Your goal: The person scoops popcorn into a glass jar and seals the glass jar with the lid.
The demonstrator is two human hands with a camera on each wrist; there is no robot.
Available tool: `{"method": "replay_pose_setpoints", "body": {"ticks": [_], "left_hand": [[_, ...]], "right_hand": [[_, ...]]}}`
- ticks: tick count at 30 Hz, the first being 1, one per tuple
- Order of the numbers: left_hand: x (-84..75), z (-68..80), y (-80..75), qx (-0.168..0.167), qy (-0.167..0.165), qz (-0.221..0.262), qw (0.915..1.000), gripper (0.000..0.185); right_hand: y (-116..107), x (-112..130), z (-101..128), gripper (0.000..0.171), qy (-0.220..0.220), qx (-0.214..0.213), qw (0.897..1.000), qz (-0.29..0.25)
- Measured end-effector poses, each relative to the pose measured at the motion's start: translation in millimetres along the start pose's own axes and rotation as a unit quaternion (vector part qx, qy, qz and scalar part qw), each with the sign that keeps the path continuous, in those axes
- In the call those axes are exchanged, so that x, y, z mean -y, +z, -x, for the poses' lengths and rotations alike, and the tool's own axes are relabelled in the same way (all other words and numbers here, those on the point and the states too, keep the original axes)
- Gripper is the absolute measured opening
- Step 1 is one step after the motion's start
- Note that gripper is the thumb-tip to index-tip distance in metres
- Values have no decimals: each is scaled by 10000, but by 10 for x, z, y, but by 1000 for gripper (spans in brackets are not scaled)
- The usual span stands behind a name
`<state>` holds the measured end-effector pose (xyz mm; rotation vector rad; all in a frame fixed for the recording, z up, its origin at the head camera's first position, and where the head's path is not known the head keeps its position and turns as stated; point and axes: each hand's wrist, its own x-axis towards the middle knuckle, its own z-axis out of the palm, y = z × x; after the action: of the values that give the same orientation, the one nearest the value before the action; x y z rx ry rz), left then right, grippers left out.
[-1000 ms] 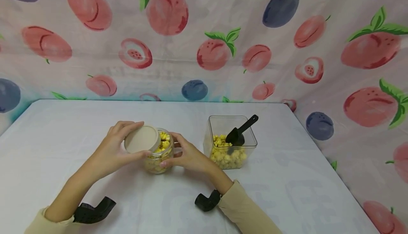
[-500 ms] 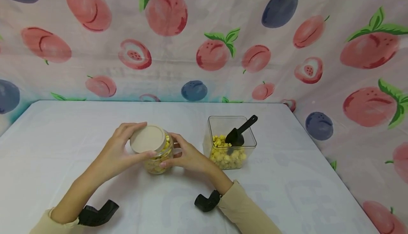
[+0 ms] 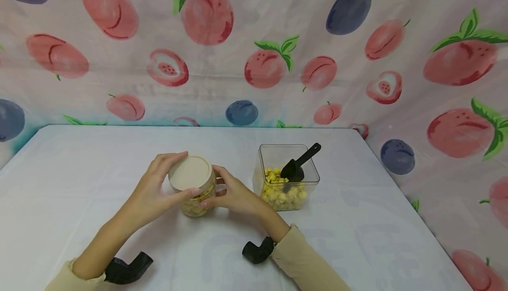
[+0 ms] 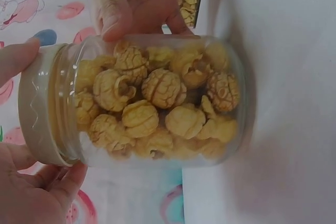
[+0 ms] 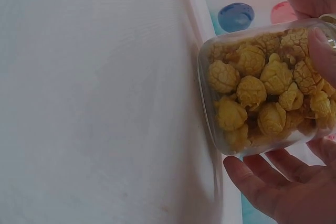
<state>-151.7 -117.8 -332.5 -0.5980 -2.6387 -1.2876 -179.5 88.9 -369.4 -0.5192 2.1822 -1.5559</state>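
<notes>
A clear round jar of yellow popcorn stands upright on the white table. Its cream lid now covers the mouth, sitting at the top of the threaded neck in the left wrist view. My left hand holds the lid by its edge, thumb at the front and fingers at the back. From the right side, my right hand grips the jar's body, thumb in front and fingers behind.
To the right stands a clear square container with more popcorn, and a black scoop leans in it. Black wrist mounts are worn on both forearms. A fruit-print cloth hangs behind the table.
My left hand has moved right with the lid, from partly over the jar to covering its mouth. The popcorn at the opening is now hidden from above. My right hand has stayed put.
</notes>
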Motion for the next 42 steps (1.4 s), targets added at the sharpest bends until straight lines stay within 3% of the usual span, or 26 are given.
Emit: {"method": "replay_pose_setpoints", "body": {"ticks": [13, 30, 42], "left_hand": [[-7, 5, 64, -85, -42, 75, 9999, 73], [-69, 25, 131, -238, -436, 2, 9988, 76], [-90, 54, 205, -536, -307, -118, 9980, 73]], "right_hand": [[-6, 2, 0, 80, 11, 40, 9999, -122], [-8, -13, 4, 79, -56, 130, 9998, -132], [-4, 1, 17, 80, -100, 84, 9999, -83]]}}
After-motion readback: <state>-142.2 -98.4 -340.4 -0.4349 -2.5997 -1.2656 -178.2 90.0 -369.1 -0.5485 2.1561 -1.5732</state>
